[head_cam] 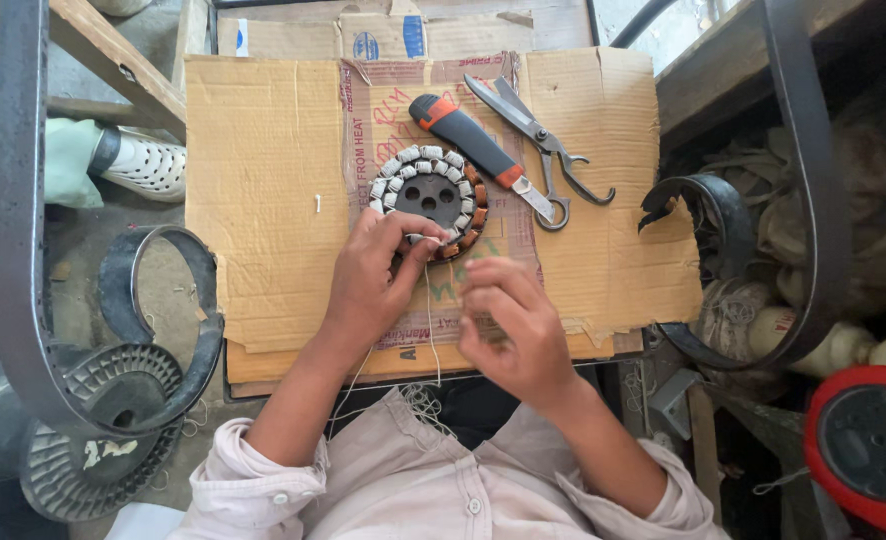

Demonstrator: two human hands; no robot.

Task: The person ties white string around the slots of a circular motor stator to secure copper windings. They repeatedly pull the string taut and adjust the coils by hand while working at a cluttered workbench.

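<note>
Near the middle of the flattened cardboard sheet (pixel 263 200) lies a round motor stator (pixel 431 200), flat on its face with the hub holes looking straight up at the camera; being a ring it has no real long axis, and its copper-wound teeth sit from about 2 to 5 o'clock while white-wrapped teeth fill the remaining arc. The left hand (pixel 368 280) rests on the stator's rim at about 6 o'clock, fingers curled together and pinching at a tooth or the thread there; which one is hidden under the fingertips. The right hand (pixel 508 320), just beside it at 5 o'clock, has thumb and forefinger pressed together on a thin white thread (pixel 433 340) that runs down toward the person's lap. Judging from this grip, the thread could slip or snap if pulled hard against a tooth edge, and the loose strands near the lap could snag. A utility knife (pixel 473 145) with an orange-and-grey handle lies at 1 o'clock of the stator, its blade end pointing toward 4 o'clock, near enough to nick a reaching finger. Scissors (pixel 543 140) lie just beyond it, tips toward 11 o'clock.
</note>
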